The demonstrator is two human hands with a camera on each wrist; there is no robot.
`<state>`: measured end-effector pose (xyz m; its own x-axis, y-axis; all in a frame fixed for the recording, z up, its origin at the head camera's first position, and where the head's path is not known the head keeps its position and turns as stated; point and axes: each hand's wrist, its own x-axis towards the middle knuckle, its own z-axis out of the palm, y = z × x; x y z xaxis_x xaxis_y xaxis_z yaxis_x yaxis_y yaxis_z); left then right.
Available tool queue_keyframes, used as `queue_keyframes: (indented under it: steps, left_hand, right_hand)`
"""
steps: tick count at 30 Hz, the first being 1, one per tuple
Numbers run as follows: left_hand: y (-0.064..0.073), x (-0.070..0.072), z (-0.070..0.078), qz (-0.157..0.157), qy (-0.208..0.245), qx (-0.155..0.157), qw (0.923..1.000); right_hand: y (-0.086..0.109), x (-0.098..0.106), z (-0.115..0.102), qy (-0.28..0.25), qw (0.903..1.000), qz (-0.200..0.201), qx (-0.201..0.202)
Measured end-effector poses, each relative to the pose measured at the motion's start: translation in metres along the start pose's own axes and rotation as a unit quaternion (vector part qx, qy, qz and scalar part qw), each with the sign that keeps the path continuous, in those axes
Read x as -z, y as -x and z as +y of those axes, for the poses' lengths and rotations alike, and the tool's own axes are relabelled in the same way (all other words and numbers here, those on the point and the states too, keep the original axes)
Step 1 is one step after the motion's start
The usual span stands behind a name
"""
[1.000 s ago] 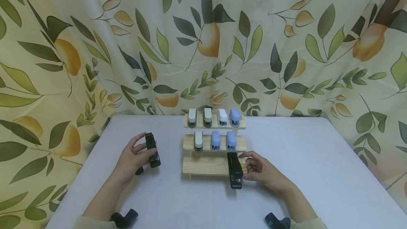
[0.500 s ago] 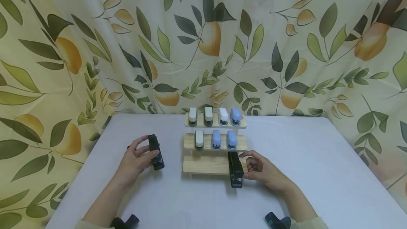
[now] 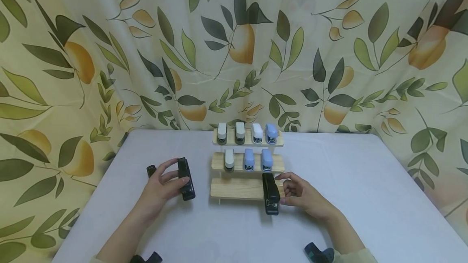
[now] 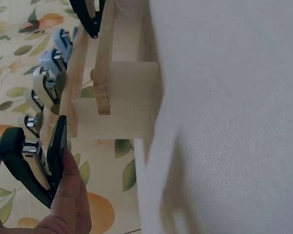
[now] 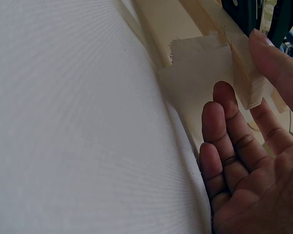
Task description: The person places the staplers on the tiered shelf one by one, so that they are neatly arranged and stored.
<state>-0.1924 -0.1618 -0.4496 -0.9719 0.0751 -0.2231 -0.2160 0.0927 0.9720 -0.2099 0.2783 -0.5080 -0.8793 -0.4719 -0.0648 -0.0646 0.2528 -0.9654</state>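
Observation:
My left hand (image 3: 164,184) pinches a black stapler (image 3: 186,180) between thumb and fingers, in the air left of a wooden rack. In the left wrist view that stapler (image 4: 31,163) shows its metal magazine, its two arms spread. Another black stapler (image 3: 271,194) stands at the right end of the rack's lowest shelf (image 3: 235,190), its front jutting past the edge. My right hand (image 3: 301,196) is beside it, thumb and forefinger at its right side. In the right wrist view the thumb (image 5: 273,61) lies at the shelf's end near the stapler; the other fingers are loosely bent.
Small staplers in white, pale grey and blue stand on the middle shelf (image 3: 217,161) and top shelf (image 3: 279,139). Partly behind my left hand, a dark object (image 3: 151,170) lies on the white-covered table (image 3: 226,234). A leaf-patterned curtain (image 3: 256,88) hangs behind.
My left hand has moved to the right and slightly nearer to me with its black stapler, baring the dark object's upper end. The right hand stays in place beside the other stapler.

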Motion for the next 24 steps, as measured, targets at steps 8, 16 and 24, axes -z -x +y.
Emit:
queue_keyframes:
  steps: [8,16,24]
  left_hand:
    - [0.004,-0.009,0.000,-0.005,-0.005,-0.011,0.9999]
    - [0.009,-0.017,0.000,-0.008,-0.026,-0.019,0.9994]
    - [0.013,-0.024,0.001,-0.008,-0.045,-0.011,0.9989]
  right_hand:
    - [0.000,0.000,0.001,-0.001,1.0000,0.003,-0.003]
    - [0.000,0.001,0.003,-0.006,1.0000,0.002,0.006]
    - [-0.001,0.002,0.003,0.004,1.0000,0.000,-0.003]
